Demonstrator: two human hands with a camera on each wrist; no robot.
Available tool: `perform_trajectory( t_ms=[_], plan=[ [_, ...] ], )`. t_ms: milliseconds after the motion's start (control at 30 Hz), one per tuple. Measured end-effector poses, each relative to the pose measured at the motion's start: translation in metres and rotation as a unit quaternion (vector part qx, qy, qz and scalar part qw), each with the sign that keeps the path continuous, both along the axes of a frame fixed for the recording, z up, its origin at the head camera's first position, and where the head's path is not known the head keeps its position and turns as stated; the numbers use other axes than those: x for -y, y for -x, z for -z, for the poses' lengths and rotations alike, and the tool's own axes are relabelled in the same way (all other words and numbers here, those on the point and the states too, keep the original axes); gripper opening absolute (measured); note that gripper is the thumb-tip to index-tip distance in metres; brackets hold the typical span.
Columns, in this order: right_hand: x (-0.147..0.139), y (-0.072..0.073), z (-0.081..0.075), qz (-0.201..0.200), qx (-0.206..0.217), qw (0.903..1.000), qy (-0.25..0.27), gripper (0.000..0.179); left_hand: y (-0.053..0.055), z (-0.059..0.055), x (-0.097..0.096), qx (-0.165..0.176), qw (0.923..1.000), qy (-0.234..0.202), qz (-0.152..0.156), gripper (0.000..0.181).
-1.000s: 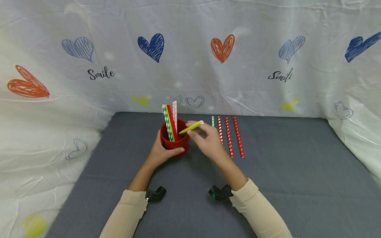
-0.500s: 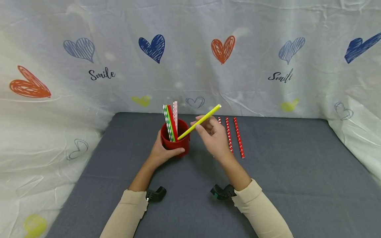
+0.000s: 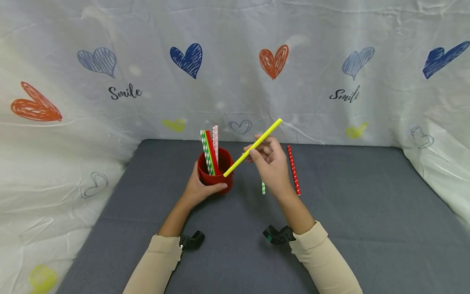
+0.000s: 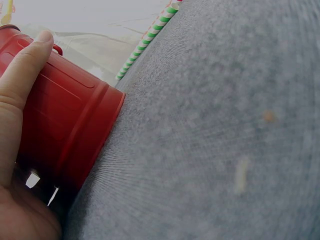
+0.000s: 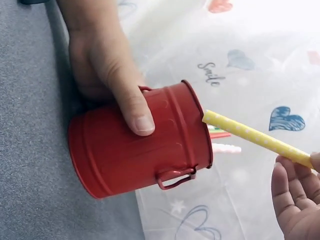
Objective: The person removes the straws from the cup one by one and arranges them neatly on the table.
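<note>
In the head view my left hand (image 3: pixel 196 190) grips the side of a red metal pail (image 3: pixel 228 180), thumb across its front. Several paper straws stand in the pail: green-and-white ones (image 3: pixel 206 153), a red one (image 3: pixel 210 143) and a pale pink one (image 3: pixel 216 136). My right hand (image 3: pixel 273 167) pinches a yellow straw (image 3: pixel 269 130) with white dots between thumb and fingers. The straw slants down to the left, its lower end right at the pail's rim. In the right wrist view, the pail's small side handle (image 5: pixel 177 180) shows.
On the grey cloth (image 3: pixel 349 204) right of the pail lie a red dotted straw (image 3: pixel 293 171) and a green-striped straw (image 3: pixel 263 188), the latter partly hidden by my right hand. A white printed sheet (image 3: pixel 235 94) hangs behind the table.
My right hand has moved right and slightly up with the yellow straw, whose lower end has shifted from over the pail's opening to its front rim. My left hand and the pail stay put.
</note>
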State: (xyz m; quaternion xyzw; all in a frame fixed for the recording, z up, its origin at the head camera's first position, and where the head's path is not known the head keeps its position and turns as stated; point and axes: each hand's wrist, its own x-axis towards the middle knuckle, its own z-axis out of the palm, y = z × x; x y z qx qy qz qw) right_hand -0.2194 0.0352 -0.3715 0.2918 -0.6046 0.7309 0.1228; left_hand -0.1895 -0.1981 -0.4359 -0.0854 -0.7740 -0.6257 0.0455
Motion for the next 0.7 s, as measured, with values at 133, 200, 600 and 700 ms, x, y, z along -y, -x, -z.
perform_trajectory(
  t_ms=[133,200,600,700],
  plan=[
    [-0.0017,-0.0001,-0.0015,-0.005,0.003,1.0,-0.002,0.036,0.0,0.0003,0.0003,0.003,1.0,0.001,-0.002,0.098],
    [-0.0023,-0.0001,-0.0017,-0.002,0.005,1.0,-0.002,0.037,0.0001,0.0004,0.0002,0.002,1.0,0.001,-0.002,0.098],
    [-0.0063,0.0026,-0.002,0.02,0.013,0.9997,0.004,0.037,0.0005,0.0007,-0.0008,-0.006,0.9999,0.006,-0.005,0.096],
    [-0.0076,0.0027,-0.0033,0.029,0.01,0.9995,0.003,0.037,0.0009,0.0015,-0.0003,-0.011,0.9999,0.005,-0.003,0.096]
  ],
)
